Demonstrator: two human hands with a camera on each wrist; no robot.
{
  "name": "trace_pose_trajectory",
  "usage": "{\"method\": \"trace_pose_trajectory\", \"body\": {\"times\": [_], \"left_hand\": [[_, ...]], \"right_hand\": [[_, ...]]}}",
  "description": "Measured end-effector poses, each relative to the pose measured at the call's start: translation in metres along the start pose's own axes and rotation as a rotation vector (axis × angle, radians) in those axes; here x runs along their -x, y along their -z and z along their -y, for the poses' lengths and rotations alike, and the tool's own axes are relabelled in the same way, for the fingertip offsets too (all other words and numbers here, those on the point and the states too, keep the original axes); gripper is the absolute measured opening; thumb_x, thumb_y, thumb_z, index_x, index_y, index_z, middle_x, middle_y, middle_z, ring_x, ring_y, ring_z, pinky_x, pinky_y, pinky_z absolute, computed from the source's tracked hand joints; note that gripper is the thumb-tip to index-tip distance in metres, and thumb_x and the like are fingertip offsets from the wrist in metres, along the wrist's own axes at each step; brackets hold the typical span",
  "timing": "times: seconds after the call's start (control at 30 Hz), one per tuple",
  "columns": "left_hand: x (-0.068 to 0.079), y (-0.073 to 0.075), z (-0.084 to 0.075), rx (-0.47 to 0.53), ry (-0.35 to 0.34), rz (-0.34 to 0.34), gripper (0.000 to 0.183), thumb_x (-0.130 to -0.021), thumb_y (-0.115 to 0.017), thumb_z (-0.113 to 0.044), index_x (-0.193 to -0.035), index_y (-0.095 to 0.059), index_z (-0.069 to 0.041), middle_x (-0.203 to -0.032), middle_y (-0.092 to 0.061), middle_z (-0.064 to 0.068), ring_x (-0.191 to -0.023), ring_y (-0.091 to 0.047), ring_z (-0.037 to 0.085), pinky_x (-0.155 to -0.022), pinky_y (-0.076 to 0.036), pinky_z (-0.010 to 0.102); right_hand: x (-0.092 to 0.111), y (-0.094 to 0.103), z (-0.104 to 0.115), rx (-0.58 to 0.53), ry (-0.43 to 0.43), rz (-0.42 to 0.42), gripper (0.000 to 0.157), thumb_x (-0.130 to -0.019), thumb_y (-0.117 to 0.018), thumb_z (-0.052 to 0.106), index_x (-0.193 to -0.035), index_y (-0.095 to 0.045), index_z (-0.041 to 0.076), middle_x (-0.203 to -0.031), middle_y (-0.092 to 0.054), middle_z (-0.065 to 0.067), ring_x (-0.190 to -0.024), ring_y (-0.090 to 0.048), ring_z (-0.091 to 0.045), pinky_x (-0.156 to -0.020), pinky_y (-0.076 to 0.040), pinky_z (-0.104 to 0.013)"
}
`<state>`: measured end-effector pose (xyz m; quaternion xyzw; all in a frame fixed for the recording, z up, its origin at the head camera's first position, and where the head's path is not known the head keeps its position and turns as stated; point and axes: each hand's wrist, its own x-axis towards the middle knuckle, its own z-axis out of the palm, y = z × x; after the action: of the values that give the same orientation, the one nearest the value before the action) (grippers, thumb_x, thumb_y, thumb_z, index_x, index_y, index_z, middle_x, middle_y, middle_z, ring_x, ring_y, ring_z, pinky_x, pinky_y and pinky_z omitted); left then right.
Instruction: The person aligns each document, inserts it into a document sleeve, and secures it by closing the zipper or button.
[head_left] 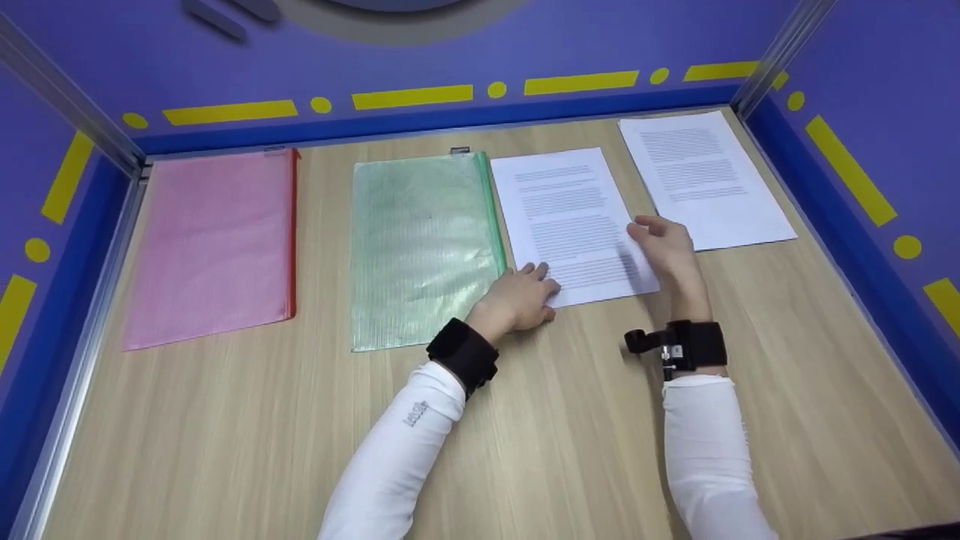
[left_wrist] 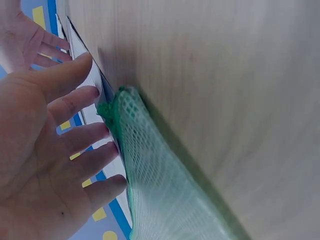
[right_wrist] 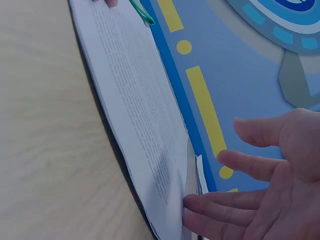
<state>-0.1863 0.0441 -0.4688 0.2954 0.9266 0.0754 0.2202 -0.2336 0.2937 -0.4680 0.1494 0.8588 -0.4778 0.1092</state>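
A printed stack of paper (head_left: 570,217) lies right beside a green zip folder (head_left: 424,247) on the table. My left hand (head_left: 521,296) rests at the stack's near left corner, fingers spread and fairly straight; the left wrist view shows the green mesh folder (left_wrist: 160,175) just past those fingertips. Along the stack's right edge is my right hand (head_left: 666,244), its fingers relaxed and lightly bent. In the right wrist view, the lower fingertips are right at the edge of the paper (right_wrist: 135,110), with nothing gripped between thumb and fingers.
A pink zip folder (head_left: 214,244) with a red zipper edge lies at the left. Another printed paper stack (head_left: 701,180) lies at the far right. Purple and blue panels (head_left: 420,60) with yellow marks wall the wooden table (head_left: 555,435) at the back and sides.
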Motion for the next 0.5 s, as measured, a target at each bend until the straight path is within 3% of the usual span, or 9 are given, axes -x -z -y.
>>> {"method": "trace_pose_trajectory", "body": {"times": [0.13,0.33,0.5], "left_hand": [[-0.001,-0.001,-0.001,-0.007,0.007,-0.008,0.049,-0.100,-0.054,-0.034,-0.146,-0.048,-0.016,-0.163,-0.030,0.013,-0.151,-0.029,0.033,-0.121,-0.031,0.049],[-0.004,0.001,-0.006,-0.053,0.018,-0.002,0.047,-0.100,-0.055,-0.029,-0.145,-0.049,-0.015,-0.161,-0.033,0.013,-0.149,-0.033,0.031,-0.117,-0.039,0.043],[-0.002,0.000,-0.005,-0.051,0.033,-0.003,0.047,-0.100,-0.056,-0.028,-0.145,-0.049,-0.016,-0.162,-0.033,0.012,-0.150,-0.032,0.030,-0.115,-0.041,0.043]], "right_hand": [[-0.007,0.008,0.003,-0.032,-0.041,0.020,0.058,-0.102,-0.048,0.040,-0.149,-0.043,0.007,-0.139,-0.052,-0.017,-0.116,-0.056,-0.022,-0.094,-0.051,-0.029],[-0.016,0.021,0.000,-0.244,-0.145,0.073,0.065,-0.100,-0.051,0.041,-0.153,-0.035,0.007,-0.155,-0.041,-0.017,-0.137,-0.049,-0.029,-0.112,-0.044,-0.038],[-0.022,0.023,-0.004,-0.424,-0.212,0.140,0.067,-0.100,-0.055,0.036,-0.156,-0.029,0.008,-0.157,-0.033,-0.017,-0.125,-0.057,-0.022,-0.107,-0.048,-0.034]]}}
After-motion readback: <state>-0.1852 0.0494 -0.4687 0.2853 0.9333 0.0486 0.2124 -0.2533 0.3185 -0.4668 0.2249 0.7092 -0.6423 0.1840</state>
